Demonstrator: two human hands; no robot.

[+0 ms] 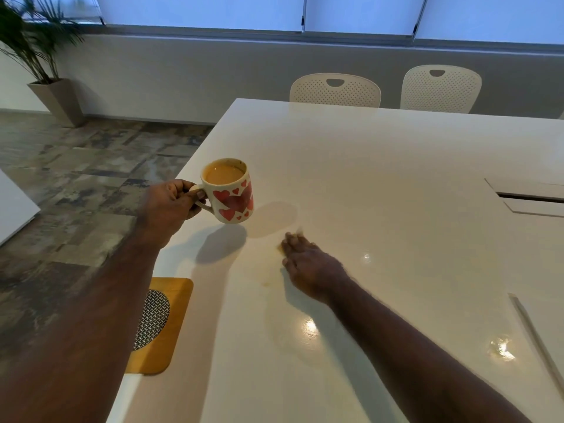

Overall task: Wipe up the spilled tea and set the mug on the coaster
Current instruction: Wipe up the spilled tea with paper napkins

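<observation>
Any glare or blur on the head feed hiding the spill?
Head view: glare spots on the table near the right hand, whose fingertips are motion-blurred over a faint tea stain; the mug casts a soft shadow; table edges bow from wide-angle distortion.

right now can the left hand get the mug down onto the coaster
Probably yes. The left hand holds the mug by its handle above the table. The coaster lies nearer the person, partly under the left forearm, with nothing on what shows.
</observation>
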